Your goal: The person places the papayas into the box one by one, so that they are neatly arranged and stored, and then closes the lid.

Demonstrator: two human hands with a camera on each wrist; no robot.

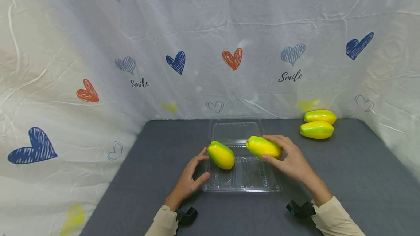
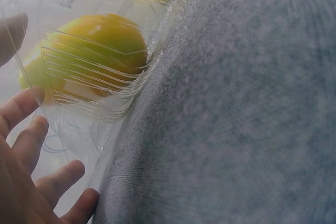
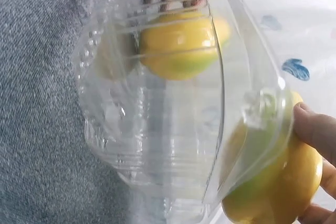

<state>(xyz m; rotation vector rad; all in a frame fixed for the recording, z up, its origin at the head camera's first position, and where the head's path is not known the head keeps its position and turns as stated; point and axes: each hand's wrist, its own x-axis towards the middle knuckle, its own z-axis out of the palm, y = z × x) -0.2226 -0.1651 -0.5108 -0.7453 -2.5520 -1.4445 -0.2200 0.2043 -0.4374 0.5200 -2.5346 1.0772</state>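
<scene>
A clear plastic clamshell box (image 1: pixel 242 188) lies opened out on the table, its lid (image 1: pixel 236 132) spread toward the back. In its left part rests a yellow-green papaya (image 1: pixel 221 156), also seen through the plastic in the left wrist view (image 2: pixel 100 51). My left hand (image 1: pixel 187 182) is at the box's left side with fingers spread and holds nothing; whether they touch the wall I cannot tell. My right hand (image 1: pixel 295 163) grips a second papaya (image 1: pixel 262 147) between thumb and fingers, over the right side of the box. In the right wrist view, this papaya (image 3: pixel 283 182) is partly behind the clear wall.
Two more papayas, a rear one (image 1: pixel 320 116) and a front one (image 1: pixel 317 130), lie side by side at the back right of the grey tabletop (image 1: pixel 157 156). A white curtain (image 1: pixel 203 35) printed with hearts hangs behind and beside the table.
</scene>
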